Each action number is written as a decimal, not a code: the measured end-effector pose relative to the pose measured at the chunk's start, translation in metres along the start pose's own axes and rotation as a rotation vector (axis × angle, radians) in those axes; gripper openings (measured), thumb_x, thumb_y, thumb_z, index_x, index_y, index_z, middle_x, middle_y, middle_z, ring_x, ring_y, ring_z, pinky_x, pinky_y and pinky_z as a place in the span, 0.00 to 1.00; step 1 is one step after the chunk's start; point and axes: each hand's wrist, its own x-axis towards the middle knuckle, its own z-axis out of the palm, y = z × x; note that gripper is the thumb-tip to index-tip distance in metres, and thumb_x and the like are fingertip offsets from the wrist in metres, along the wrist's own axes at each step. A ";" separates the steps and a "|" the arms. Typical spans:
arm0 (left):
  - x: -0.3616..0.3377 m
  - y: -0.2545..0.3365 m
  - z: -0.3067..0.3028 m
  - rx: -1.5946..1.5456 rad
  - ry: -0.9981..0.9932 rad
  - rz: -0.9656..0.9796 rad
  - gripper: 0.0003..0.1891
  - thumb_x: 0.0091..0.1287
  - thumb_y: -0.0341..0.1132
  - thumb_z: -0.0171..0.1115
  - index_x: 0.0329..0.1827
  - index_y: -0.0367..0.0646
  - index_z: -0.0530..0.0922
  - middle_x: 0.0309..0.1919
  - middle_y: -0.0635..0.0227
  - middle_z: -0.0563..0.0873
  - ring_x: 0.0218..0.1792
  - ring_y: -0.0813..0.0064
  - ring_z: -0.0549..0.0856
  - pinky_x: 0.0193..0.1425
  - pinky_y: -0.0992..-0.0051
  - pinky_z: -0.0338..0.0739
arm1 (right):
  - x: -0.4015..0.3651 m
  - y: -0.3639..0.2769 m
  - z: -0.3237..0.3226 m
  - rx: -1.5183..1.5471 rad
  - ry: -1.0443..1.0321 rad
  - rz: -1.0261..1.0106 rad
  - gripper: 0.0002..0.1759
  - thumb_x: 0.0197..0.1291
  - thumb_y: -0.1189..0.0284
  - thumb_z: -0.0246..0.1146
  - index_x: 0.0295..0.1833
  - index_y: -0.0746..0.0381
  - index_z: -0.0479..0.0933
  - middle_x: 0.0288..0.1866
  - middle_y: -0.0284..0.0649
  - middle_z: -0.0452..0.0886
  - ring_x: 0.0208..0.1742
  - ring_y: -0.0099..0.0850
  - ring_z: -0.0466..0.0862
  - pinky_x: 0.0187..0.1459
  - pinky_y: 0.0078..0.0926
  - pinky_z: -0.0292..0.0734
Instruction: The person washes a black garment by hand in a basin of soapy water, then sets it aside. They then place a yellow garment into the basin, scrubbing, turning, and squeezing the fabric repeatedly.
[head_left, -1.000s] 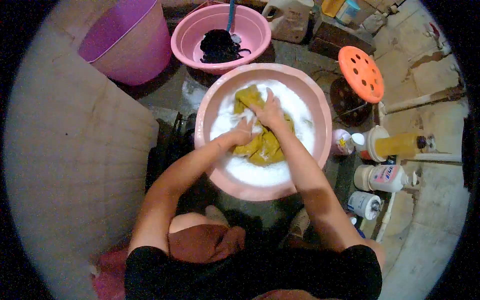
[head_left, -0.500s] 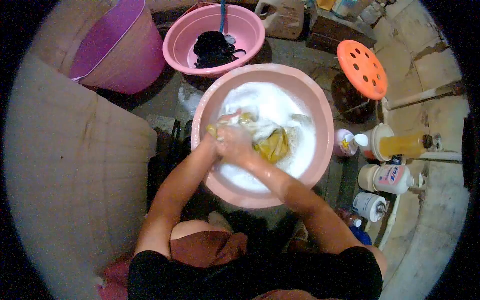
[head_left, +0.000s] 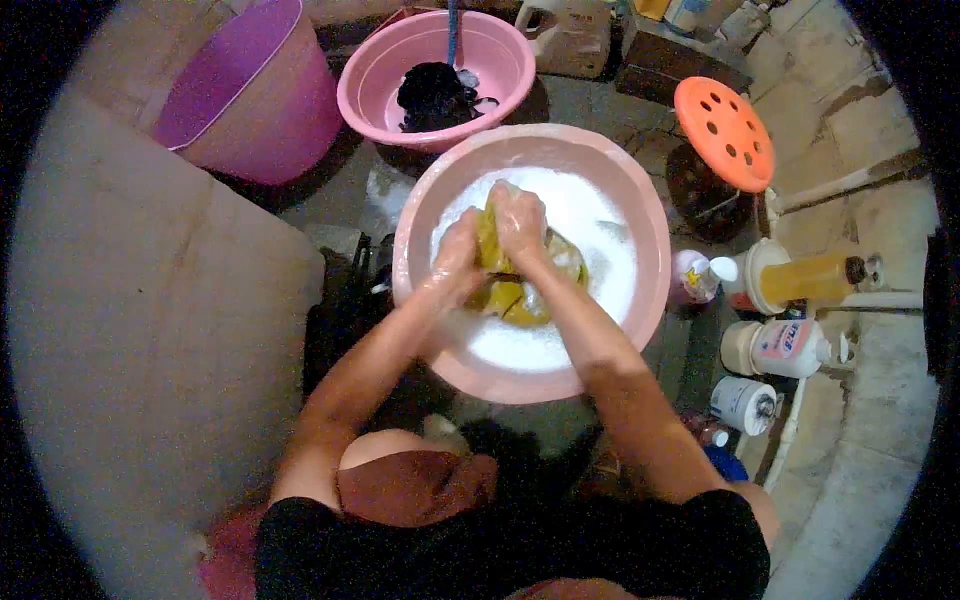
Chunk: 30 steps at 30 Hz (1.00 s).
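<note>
Within a pink basin, our left hand and right hand curl closely around the bunched folds of a mustard-yellow cloth lying partly in white suds; we judge it soft, slippery and heavy with water, best held by thick gathers.

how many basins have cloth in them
2: the nearer basin, with yellow cloth among white suds, and the farther basin, with black cloth.

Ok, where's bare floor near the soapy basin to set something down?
A floor patch bordered by the soapy basin, jerrycan and orange stool. It's crowded on the right with bottles, and far left, where the pink basin sits close.
</note>
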 end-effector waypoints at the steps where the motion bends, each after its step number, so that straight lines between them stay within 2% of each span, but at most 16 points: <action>1: 0.018 -0.006 -0.017 0.066 -0.017 0.028 0.15 0.72 0.43 0.48 0.48 0.41 0.75 0.41 0.62 0.81 0.41 0.68 0.80 0.48 0.65 0.77 | -0.008 -0.009 -0.001 0.056 0.033 0.035 0.25 0.64 0.55 0.50 0.27 0.66 0.77 0.22 0.55 0.77 0.25 0.49 0.80 0.29 0.45 0.73; 5: 0.009 -0.002 0.002 0.111 -0.010 0.145 0.16 0.72 0.43 0.48 0.48 0.38 0.75 0.42 0.62 0.81 0.42 0.69 0.80 0.50 0.66 0.77 | -0.058 -0.027 0.027 -0.119 0.066 -0.160 0.32 0.68 0.51 0.44 0.27 0.68 0.76 0.21 0.57 0.76 0.26 0.53 0.79 0.29 0.46 0.72; 6: 0.010 -0.001 -0.003 0.137 0.009 0.163 0.15 0.71 0.43 0.49 0.47 0.39 0.75 0.42 0.63 0.81 0.42 0.69 0.80 0.50 0.66 0.77 | -0.065 -0.028 0.035 -0.066 0.112 -0.454 0.22 0.67 0.58 0.46 0.36 0.65 0.76 0.21 0.56 0.75 0.26 0.48 0.79 0.29 0.45 0.72; 8: 0.012 0.001 -0.011 0.194 0.049 0.199 0.14 0.71 0.42 0.51 0.45 0.40 0.76 0.41 0.64 0.81 0.40 0.70 0.81 0.49 0.67 0.79 | -0.052 -0.018 0.034 -0.092 0.110 -0.497 0.22 0.68 0.58 0.45 0.37 0.65 0.76 0.21 0.56 0.75 0.26 0.49 0.79 0.29 0.46 0.72; 10: 0.005 0.006 -0.005 0.188 0.014 0.139 0.16 0.74 0.44 0.44 0.47 0.40 0.74 0.39 0.64 0.80 0.40 0.73 0.80 0.47 0.70 0.77 | 0.006 -0.002 0.001 0.002 0.046 -0.095 0.28 0.69 0.57 0.45 0.28 0.68 0.76 0.23 0.58 0.77 0.25 0.55 0.77 0.29 0.46 0.72; 12: -0.007 0.011 0.025 0.254 0.006 0.331 0.17 0.74 0.44 0.43 0.47 0.39 0.74 0.39 0.66 0.80 0.39 0.75 0.80 0.44 0.72 0.77 | 0.019 0.022 -0.007 0.039 0.187 -0.212 0.24 0.69 0.60 0.47 0.27 0.68 0.75 0.24 0.58 0.76 0.27 0.54 0.78 0.30 0.45 0.69; 14: -0.003 0.029 0.022 0.677 0.011 0.584 0.16 0.74 0.43 0.45 0.49 0.38 0.72 0.37 0.67 0.79 0.37 0.75 0.80 0.43 0.73 0.77 | 0.039 0.054 -0.024 0.013 0.227 -0.033 0.24 0.69 0.60 0.46 0.32 0.69 0.76 0.30 0.57 0.79 0.33 0.54 0.79 0.36 0.45 0.70; 15: 0.006 0.028 0.019 0.753 -0.010 0.687 0.22 0.71 0.44 0.51 0.59 0.37 0.66 0.49 0.56 0.78 0.49 0.64 0.79 0.55 0.67 0.74 | 0.042 0.060 -0.041 0.033 0.221 0.002 0.25 0.69 0.59 0.47 0.35 0.71 0.77 0.33 0.58 0.80 0.38 0.53 0.80 0.40 0.45 0.71; 16: 0.023 0.017 0.004 0.748 -0.009 0.691 0.22 0.71 0.44 0.51 0.59 0.37 0.66 0.49 0.56 0.78 0.49 0.64 0.79 0.55 0.67 0.74 | 0.042 0.066 -0.051 0.086 0.176 0.154 0.26 0.69 0.58 0.47 0.41 0.72 0.76 0.39 0.59 0.80 0.44 0.52 0.80 0.44 0.45 0.72; 18: 0.061 -0.018 -0.028 1.667 -0.094 1.061 0.35 0.66 0.47 0.57 0.70 0.40 0.55 0.64 0.45 0.66 0.63 0.52 0.69 0.68 0.60 0.62 | 0.065 0.134 -0.019 0.125 0.191 0.225 0.27 0.68 0.56 0.47 0.48 0.74 0.72 0.46 0.60 0.78 0.49 0.52 0.78 0.49 0.44 0.71; 20: 0.053 -0.035 -0.030 1.934 -0.328 0.461 0.42 0.64 0.51 0.59 0.74 0.42 0.48 0.71 0.42 0.53 0.70 0.46 0.56 0.74 0.59 0.51 | 0.060 0.149 -0.001 0.068 0.258 0.190 0.34 0.64 0.50 0.53 0.58 0.72 0.67 0.50 0.56 0.76 0.51 0.47 0.77 0.52 0.40 0.71; 22: 0.073 -0.054 -0.049 2.019 -0.250 0.408 0.42 0.65 0.56 0.55 0.74 0.43 0.49 0.69 0.43 0.59 0.68 0.45 0.62 0.71 0.58 0.55 | 0.031 0.105 -0.012 -0.028 0.068 0.227 0.30 0.65 0.56 0.52 0.58 0.75 0.66 0.57 0.63 0.72 0.58 0.53 0.73 0.57 0.42 0.69; 24: 0.081 -0.052 -0.047 2.136 -0.287 -0.149 0.44 0.64 0.62 0.50 0.75 0.43 0.47 0.67 0.43 0.63 0.65 0.43 0.66 0.69 0.55 0.58 | 0.034 0.119 -0.010 -0.211 -0.114 0.156 0.27 0.63 0.58 0.53 0.53 0.73 0.70 0.54 0.63 0.73 0.57 0.52 0.74 0.58 0.42 0.68; 26: 0.087 -0.043 -0.040 2.130 -0.334 -0.177 0.44 0.64 0.63 0.49 0.75 0.43 0.48 0.66 0.43 0.65 0.64 0.45 0.67 0.68 0.56 0.59 | 0.035 0.123 -0.009 -0.390 -0.289 0.081 0.23 0.61 0.60 0.55 0.49 0.72 0.74 0.52 0.64 0.75 0.56 0.51 0.75 0.58 0.42 0.68; 28: 0.091 -0.032 -0.035 2.121 -0.378 -0.199 0.44 0.65 0.64 0.48 0.75 0.42 0.49 0.65 0.44 0.67 0.64 0.47 0.69 0.67 0.56 0.61 | 0.037 0.118 -0.005 -0.336 -0.126 -0.071 0.20 0.59 0.66 0.53 0.50 0.70 0.74 0.47 0.61 0.77 0.50 0.50 0.77 0.54 0.43 0.70; 30: 0.090 -0.025 -0.043 0.605 0.015 -0.073 0.34 0.68 0.59 0.46 0.66 0.41 0.65 0.60 0.53 0.75 0.59 0.57 0.76 0.63 0.64 0.69 | 0.023 0.102 0.001 -0.285 0.030 -0.198 0.19 0.56 0.72 0.52 0.52 0.69 0.74 0.43 0.58 0.79 0.45 0.49 0.80 0.50 0.45 0.73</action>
